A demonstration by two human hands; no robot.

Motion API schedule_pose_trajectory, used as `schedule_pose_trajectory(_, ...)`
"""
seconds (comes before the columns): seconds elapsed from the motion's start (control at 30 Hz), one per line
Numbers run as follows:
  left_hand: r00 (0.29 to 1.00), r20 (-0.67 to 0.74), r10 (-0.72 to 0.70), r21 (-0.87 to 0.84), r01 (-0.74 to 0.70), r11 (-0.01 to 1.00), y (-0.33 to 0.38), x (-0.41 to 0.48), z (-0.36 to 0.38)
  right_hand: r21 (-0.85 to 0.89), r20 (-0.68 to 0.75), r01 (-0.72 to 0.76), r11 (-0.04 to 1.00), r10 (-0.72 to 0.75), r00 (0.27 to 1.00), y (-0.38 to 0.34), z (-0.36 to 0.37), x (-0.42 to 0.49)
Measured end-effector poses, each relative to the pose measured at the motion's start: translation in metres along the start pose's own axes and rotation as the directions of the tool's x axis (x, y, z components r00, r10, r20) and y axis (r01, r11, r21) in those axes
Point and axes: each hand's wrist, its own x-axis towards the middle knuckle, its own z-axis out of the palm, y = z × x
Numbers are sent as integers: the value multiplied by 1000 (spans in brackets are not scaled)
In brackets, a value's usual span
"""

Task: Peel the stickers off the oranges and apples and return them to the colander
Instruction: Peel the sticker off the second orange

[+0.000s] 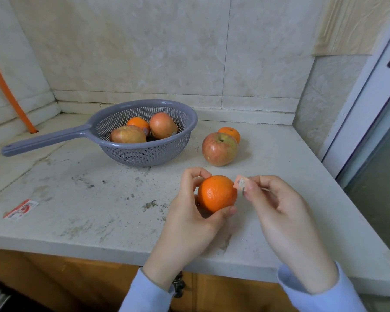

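Note:
My left hand (189, 212) holds an orange (215, 193) above the counter's front part. Just to the orange's right, my right hand (277, 208) pinches a small sticker (241, 183), one edge of which touches the peel. A grey colander (182, 113) with a long handle stands further back, holding two apples (127, 134) (162, 125) and one orange (138, 123). To the right of the colander, a loose apple (219, 149) rests on the counter with another orange (230, 134) behind it.
A red and white sticker (20, 209) lies flat on the counter (77, 199) at the left. An orange hose (7, 91) runs down the left wall into the counter. A window frame (369, 97) borders the right side. Tiled walls close the back.

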Motion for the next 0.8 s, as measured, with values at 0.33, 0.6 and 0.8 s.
schedule_pose_trajectory(0.33, 995, -60, -80, -69, 76, 995, 5, 0, -2, -659, 87, -81, 748, 182, 979, 8, -44, 28)
schedule_pose_trajectory(0.6, 992, -55, -113, -55, 110, 992, 7, 0, -3, -760, 82, -90, 643, 233, 969, 9, -36, 28)
schedule_pose_trajectory(0.8, 992, -48, -120, -34, 118, 992, 8, 0, -3, -795, 11, -135, 591, 237, 971, 3, -33, 26)
